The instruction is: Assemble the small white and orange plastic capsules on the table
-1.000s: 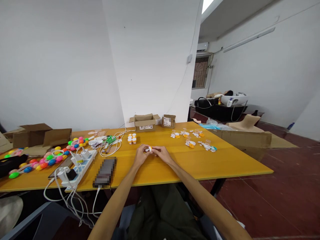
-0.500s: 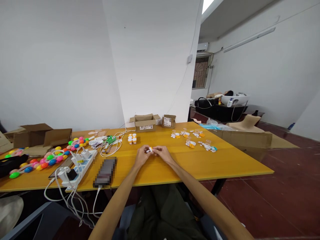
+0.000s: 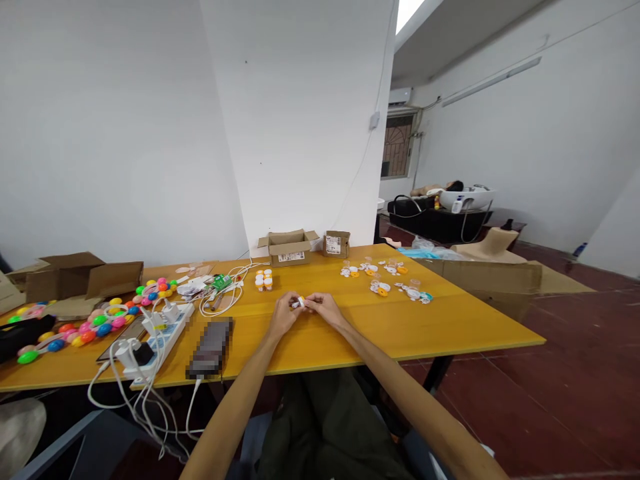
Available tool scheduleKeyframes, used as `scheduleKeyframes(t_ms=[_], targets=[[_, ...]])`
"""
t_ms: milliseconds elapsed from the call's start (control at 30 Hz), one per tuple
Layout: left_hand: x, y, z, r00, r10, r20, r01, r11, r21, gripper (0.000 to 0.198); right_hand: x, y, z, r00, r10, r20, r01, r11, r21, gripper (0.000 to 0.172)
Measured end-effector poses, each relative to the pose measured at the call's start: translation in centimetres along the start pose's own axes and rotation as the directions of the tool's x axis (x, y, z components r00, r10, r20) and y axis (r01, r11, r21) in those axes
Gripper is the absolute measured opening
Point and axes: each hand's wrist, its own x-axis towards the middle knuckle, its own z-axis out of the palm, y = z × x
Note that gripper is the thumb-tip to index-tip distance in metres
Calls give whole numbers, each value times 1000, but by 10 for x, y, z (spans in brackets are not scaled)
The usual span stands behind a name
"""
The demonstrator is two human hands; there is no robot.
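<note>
Between my two hands is a small white and orange plastic piece (image 3: 299, 302), too small to make out fully. My left hand (image 3: 284, 312) pinches it from the left, and my right hand (image 3: 323, 307) has its fingertips closed on its right side. Both hands are just above the yellow-brown table (image 3: 360, 340). Beyond my left hand, several white and orange capped pieces (image 3: 263, 280) stand in a tight group. Off to the right lie small piles of loose parts: white and orange discs (image 3: 381, 291), clear cups (image 3: 415, 284) and a teal ring (image 3: 426, 297).
An open cardboard box (image 3: 289, 250) and a smaller box (image 3: 336, 244) stand by the wall. At left are a power strip (image 3: 167, 337) with tangled white cables, a phone (image 3: 211, 347), a green circuit board (image 3: 220, 283) and colourful balls (image 3: 103, 329). A large carton (image 3: 480, 287) is beyond the table's right edge.
Both hands keep the small piece at nearly the same spot. The piece appears slightly turned between the fingers. The whole view has shifted a little.
</note>
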Motion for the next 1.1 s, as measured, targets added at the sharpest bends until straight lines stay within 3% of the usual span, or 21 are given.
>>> scheduleKeyframes(t_ms=[267,800,967,1100], targets=[[-1,5,-3,998,67,14,-68,997,48,17,1,1,-1,997,73,-10,-72,992,100,44],[-2,4,-1,996,90,20,-92,990,108,17,-3,-6,0,998,34,46,-39,993,110,48],[0,2,-3,983,179,32,-182,958,221,36,-2,-5,-2,999,41,-18,-38,989,141,46],[0,-7,-4,988,150,-45,-129,945,300,53,-2,-4,-5,993,63,-98,-47,986,162,44]])
